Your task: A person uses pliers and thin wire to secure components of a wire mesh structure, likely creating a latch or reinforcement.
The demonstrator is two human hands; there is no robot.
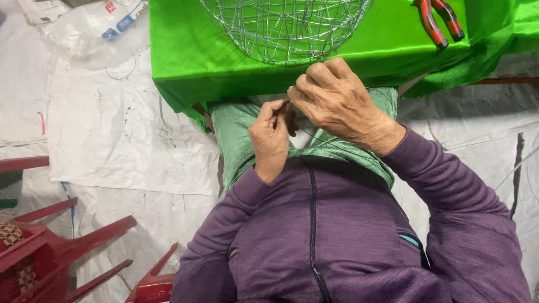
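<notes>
My left hand (270, 136) and my right hand (335, 101) meet in front of my chest, just below the edge of a table draped in bright green cloth (191, 56). Both pinch a thin dark wire (323, 141) that runs down across my green garment. The fingers are closed around it, tips almost touching. A round cage of silver wire mesh (286, 28) rests on the green cloth right above my hands. I wear a purple zip jacket.
Red-handled pliers (441, 19) lie on the cloth at the top right. A red plastic chair (62, 252) lies overturned at the lower left. White plastic sheeting (112, 140) covers the floor, with a clear bag (92, 31) at the top left.
</notes>
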